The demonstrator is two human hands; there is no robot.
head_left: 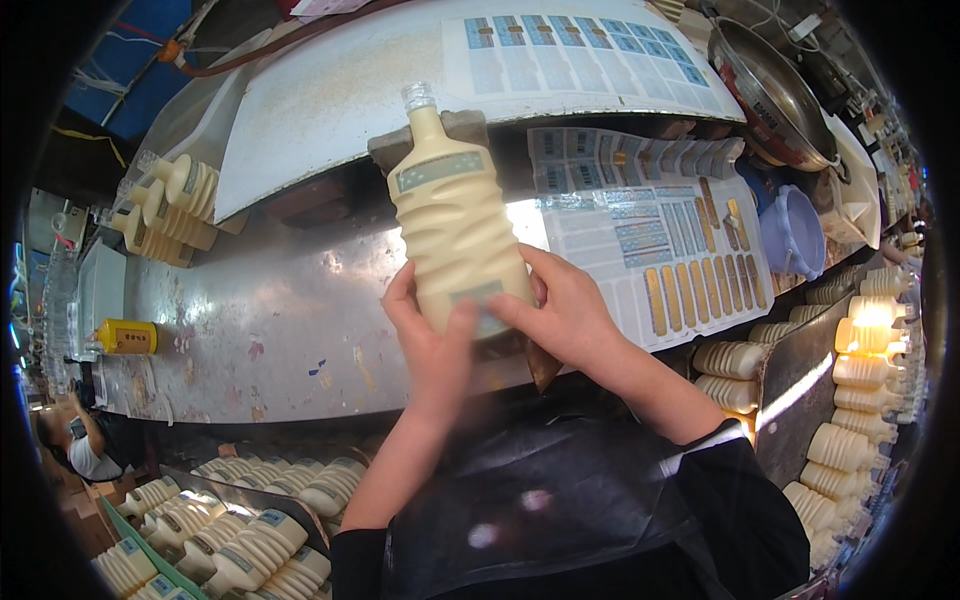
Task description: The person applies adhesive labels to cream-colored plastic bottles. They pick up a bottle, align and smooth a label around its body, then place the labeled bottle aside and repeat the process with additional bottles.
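Note:
Both my hands hold a cream-coloured bottle (pixel 452 232) with a wavy, ribbed body and a clear neck finish at its far end. A greenish label sits on its shoulder, and a smaller label (pixel 478 291) lies low on the body. My left hand (pixel 435 325) grips the lower left side, its thumb blurred over the small label. Around the lower right side my right hand (pixel 562 305) is closed, thumb on the front near that label. The bottle's neck lies across a grey padded block (pixel 465 128) at the white board's edge.
Label sheets (pixel 650 240) lie on the metal table (pixel 290 310) at right, with more on the white board (pixel 340 90). A yellow bottle (pixel 128 337) lies left, near stacked cream bottles (pixel 165 210). A lilac bucket (pixel 795 235) and bottle-filled crates flank the right. Another person (pixel 88 440) is far left.

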